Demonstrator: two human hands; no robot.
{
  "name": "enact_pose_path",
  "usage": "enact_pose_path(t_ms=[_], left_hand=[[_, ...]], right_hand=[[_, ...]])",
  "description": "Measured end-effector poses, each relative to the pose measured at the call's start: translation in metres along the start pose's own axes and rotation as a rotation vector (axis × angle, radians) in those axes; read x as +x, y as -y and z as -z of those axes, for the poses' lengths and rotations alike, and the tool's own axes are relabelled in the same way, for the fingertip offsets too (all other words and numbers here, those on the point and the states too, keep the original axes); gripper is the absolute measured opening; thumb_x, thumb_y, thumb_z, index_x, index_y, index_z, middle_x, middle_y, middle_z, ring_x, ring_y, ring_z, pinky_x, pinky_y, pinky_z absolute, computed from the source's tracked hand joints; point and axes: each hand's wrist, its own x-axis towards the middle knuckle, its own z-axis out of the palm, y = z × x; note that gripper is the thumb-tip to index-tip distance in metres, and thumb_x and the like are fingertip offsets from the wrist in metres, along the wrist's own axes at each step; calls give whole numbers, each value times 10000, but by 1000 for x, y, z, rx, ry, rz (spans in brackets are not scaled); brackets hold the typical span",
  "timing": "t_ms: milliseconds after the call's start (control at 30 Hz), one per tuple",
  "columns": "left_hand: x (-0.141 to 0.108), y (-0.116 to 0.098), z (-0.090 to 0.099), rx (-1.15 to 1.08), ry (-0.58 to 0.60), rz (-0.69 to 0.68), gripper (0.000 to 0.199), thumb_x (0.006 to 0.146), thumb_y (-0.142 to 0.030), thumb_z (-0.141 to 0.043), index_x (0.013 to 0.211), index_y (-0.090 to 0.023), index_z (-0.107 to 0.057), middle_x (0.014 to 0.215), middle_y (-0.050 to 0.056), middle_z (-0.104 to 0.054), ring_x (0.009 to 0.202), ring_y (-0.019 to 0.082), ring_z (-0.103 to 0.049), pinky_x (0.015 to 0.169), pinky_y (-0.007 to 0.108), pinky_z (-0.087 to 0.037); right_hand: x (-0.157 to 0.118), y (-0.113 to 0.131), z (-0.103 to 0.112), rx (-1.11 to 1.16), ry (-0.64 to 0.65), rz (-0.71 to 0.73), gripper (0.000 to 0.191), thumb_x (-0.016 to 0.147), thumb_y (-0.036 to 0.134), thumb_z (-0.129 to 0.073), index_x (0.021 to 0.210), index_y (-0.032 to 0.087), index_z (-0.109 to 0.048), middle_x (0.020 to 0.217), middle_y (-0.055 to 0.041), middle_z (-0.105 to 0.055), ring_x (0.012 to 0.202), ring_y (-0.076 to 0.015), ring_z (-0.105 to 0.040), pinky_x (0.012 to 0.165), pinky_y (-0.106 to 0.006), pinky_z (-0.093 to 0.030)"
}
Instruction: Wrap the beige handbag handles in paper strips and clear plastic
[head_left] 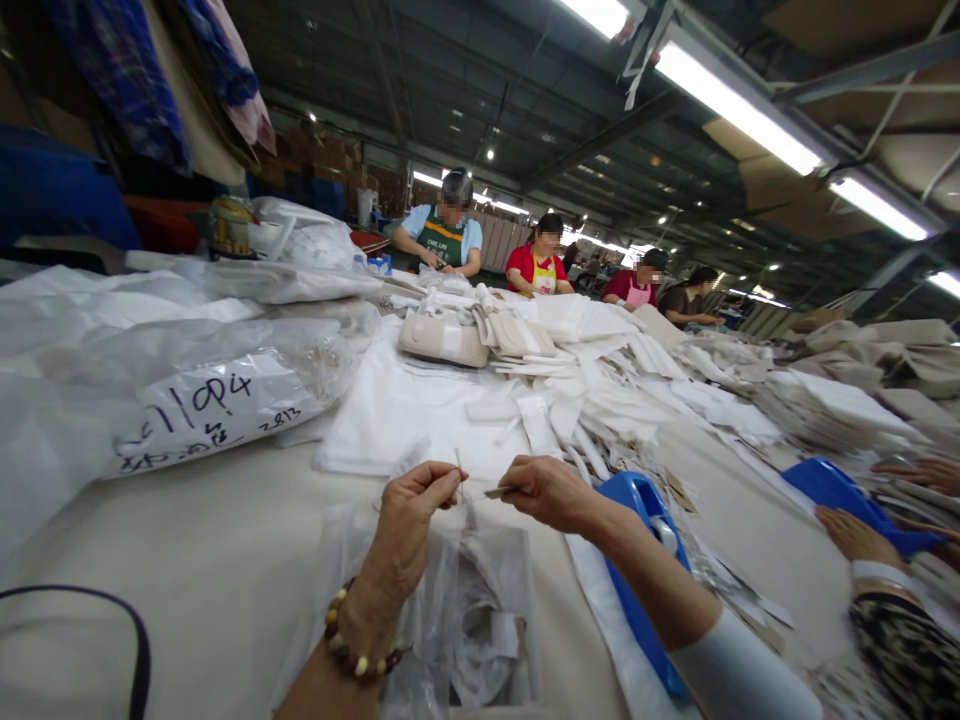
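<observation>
My left hand (411,510), with a beaded bracelet on the wrist, is closed in a pinch on a thin string (460,462) near the middle of the view. Facing it on the right, my right hand (551,490) is closed on a small flat tag (501,491) that points toward my left hand. A narrow gap separates the two hands. Below them a clear plastic bag (517,570) lies on the table, with a white label (507,634) and pale items inside.
A large bag with handwriting (210,400) lies left. White sheets and beige packs (442,340) are piled ahead. A blue container (641,600) stands beside my right forearm. At the far right another person's hand (855,535) is near a second blue container (840,490). Several people work beyond.
</observation>
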Motion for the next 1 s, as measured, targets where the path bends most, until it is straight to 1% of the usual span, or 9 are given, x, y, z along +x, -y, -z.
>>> enact_pose_path(t_ms=[133,300,433,533,700,767,833,900,1000], left_hand=[[0,-3,0,-44,0,21,295,556,-333,-690,768,-132,-730,525,-12,-575,521,84,-461,531,221,-348],[-1,2,-1,5,19,11,363,586,-267,-625,905,-130,-731,695,38,-692,501,77,-514,497,212,-361],[-4,4,-2,100,113,-5,484,582,-252,-680,1046,-117,-693,474,-24,-594,464,100,-532,481,204,-385],[-6,5,-5,145,173,-61,566,584,-289,-703,1127,-136,-653,522,-38,-595,488,109,-544,498,218,-437],[-5,11,-6,228,222,-220,465,597,-230,-629,1057,-210,-690,829,11,-691,633,134,-586,588,251,-495],[-4,14,-5,273,197,-290,421,613,-219,-604,1021,-229,-706,798,6,-692,676,145,-589,641,253,-491],[-3,15,-3,309,168,-333,305,658,-259,-606,935,-233,-731,719,1,-675,636,139,-569,619,243,-474],[-2,15,-2,322,155,-342,176,690,-311,-619,785,-229,-743,655,-2,-653,591,132,-550,569,230,-451],[-2,13,-2,316,145,-333,116,674,-315,-646,654,-233,-726,637,-6,-659,613,136,-570,580,220,-446]], right_hand=[[-2,-2,2,162,-71,-48,81,755,214,-641,700,181,-692,560,14,-604,530,-101,-499,519,-213,-328],[-4,2,-7,410,-161,-73,24,733,168,-596,741,162,-617,682,-13,-681,585,-111,-584,550,-208,-447],[-6,15,-12,735,-214,-7,80,687,221,-618,732,178,-567,684,-1,-677,580,-115,-577,556,-232,-467],[-3,22,-16,790,-217,-10,55,647,205,-631,677,178,-594,595,26,-623,546,-101,-535,539,-223,-433],[3,29,-25,880,-214,-51,136,634,289,-668,669,175,-603,527,50,-572,475,-90,-512,458,-207,-390],[3,30,-29,967,-215,-59,218,625,354,-704,689,171,-603,545,42,-590,478,-93,-521,441,-202,-382],[3,30,-32,1027,-251,-69,294,617,415,-731,705,171,-593,551,41,-592,475,-89,-514,434,-196,-369],[1,31,-36,1048,-294,-78,367,607,479,-743,718,176,-568,532,55,-563,457,-84,-498,423,-191,-347],[-4,30,-43,1100,-335,-74,464,650,596,-682,794,174,-555,538,51,-556,475,-87,-503,461,-197,-365]])
